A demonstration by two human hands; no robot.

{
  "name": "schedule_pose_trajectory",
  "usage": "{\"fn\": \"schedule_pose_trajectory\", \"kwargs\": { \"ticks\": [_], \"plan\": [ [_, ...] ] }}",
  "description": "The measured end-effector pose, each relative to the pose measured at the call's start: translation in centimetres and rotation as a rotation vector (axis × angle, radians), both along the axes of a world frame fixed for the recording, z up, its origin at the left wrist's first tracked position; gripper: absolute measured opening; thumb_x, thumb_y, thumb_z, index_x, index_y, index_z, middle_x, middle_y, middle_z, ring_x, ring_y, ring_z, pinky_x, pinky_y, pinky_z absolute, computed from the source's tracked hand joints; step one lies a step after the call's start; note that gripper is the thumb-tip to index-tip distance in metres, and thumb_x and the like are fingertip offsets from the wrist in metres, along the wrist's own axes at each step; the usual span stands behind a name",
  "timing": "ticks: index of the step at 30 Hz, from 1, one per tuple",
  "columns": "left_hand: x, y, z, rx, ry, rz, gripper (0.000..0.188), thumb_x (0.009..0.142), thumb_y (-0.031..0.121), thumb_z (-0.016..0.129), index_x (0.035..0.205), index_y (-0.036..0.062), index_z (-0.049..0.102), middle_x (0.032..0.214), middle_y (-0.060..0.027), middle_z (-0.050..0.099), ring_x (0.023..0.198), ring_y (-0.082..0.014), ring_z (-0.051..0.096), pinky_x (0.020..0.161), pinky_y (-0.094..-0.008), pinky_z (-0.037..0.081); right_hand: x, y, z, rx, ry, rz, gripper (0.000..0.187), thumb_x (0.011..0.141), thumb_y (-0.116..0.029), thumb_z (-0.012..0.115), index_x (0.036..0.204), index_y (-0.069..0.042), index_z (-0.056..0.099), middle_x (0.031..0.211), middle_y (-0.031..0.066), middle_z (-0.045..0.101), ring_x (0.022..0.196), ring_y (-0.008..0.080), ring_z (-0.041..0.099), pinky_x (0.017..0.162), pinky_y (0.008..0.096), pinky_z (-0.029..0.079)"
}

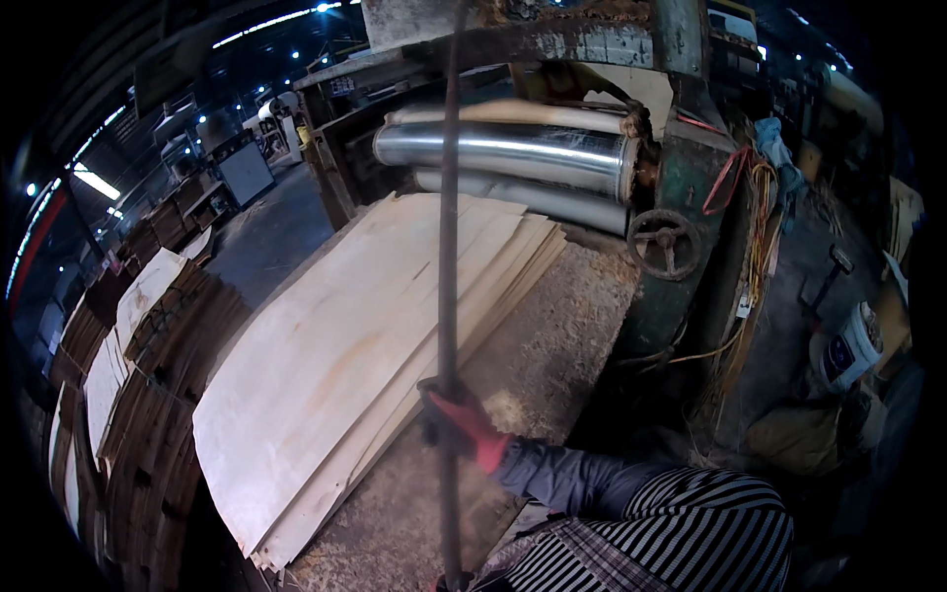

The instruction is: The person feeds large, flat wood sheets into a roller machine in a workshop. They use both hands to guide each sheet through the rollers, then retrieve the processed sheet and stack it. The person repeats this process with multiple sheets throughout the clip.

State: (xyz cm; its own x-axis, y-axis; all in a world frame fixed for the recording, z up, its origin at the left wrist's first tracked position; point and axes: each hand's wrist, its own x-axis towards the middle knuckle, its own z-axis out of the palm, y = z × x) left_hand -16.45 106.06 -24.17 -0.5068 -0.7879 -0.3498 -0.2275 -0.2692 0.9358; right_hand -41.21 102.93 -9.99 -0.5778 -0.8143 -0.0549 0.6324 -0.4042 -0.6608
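Note:
My right hand [472, 424], in a red glove with dark fingers, is closed around a long dark pole [449, 247]. The pole runs almost upright through the whole picture. At the lower edge a dark shape sits against the pole; it may be my left hand, but its fingers cannot be made out. Behind the pole lies a stack of thin pale wood veneer sheets [316, 365], its edges uneven, on a worn, dusty table [562, 326]. The sheets' far end reaches close to the shiny metal roller [513, 148] of a machine.
A second grey roller [533, 197] lies below the shiny one. A handwheel [665, 245] is on the green machine side, with cables [760, 227] hanging beside it. More stacked veneer [163, 395] stands at left. A white bucket [848, 350] is at right. Part of a person [567, 84] shows behind the rollers.

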Motion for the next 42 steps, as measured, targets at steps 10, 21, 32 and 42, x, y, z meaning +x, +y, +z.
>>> {"fn": "schedule_pose_trajectory", "kwargs": {
  "ticks": [10, 21, 32, 42],
  "plan": [
    [0.7, -0.6, -1.6, -0.264, -0.113, -0.124, 0.048, 0.058, 0.026, 0.065, 0.102, 0.0090, 0.056, 0.083, -0.0076, 0.056, 0.073, -0.0250, 0.053, 0.065, -0.0349, 0.043, 1.6, 1.8, 1.5, 0.043, 0.011, -0.110, 0.016, 0.081, -0.019, 0.056, 0.084, -0.006, 0.049, 0.052, 0.0035, 0.046, 0.042, 0.0139, 0.048, 0.039, 0.0275, 0.038],
    [-0.1, -1.1, -2.2, -0.585, -0.281, -0.229, 0.052, 0.056, 0.032, 0.066, 0.103, 0.0100, 0.057, 0.086, -0.0085, 0.058, 0.077, -0.0274, 0.054, 0.069, -0.0373, 0.043, 6.0, 6.8, -0.5, -0.100, -0.067, 0.153, 0.024, 0.083, -0.007, 0.051, 0.105, -0.001, 0.046, 0.065, 0.0074, 0.054, 0.052, 0.0159, 0.055, 0.047, 0.0268, 0.045],
    [-3.5, -3.4, 1.1, -0.924, -0.443, -0.295, 0.067, 0.049, 0.034, 0.070, 0.106, 0.0056, 0.050, 0.104, -0.0149, 0.051, 0.098, -0.0328, 0.046, 0.085, -0.0400, 0.037, -7.1, 7.4, -1.9, 0.054, 0.305, -0.327, 0.034, 0.085, -0.019, 0.046, 0.117, -0.008, 0.041, 0.064, -0.0010, 0.045, 0.054, 0.0090, 0.046, 0.047, 0.0249, 0.042],
    [6.8, -4.4, 0.1, -0.850, -0.262, 0.098, 0.067, 0.065, 0.026, 0.065, 0.122, 0.0047, 0.038, 0.122, -0.0185, 0.039, 0.108, -0.0339, 0.040, 0.092, -0.0410, 0.033, -12.0, 9.6, -7.1, 0.149, 1.012, -0.354, 0.046, 0.087, -0.021, 0.043, 0.129, -0.010, 0.031, 0.119, 0.0120, 0.045, 0.104, 0.0209, 0.047, 0.090, 0.0329, 0.039]
  ]
}}
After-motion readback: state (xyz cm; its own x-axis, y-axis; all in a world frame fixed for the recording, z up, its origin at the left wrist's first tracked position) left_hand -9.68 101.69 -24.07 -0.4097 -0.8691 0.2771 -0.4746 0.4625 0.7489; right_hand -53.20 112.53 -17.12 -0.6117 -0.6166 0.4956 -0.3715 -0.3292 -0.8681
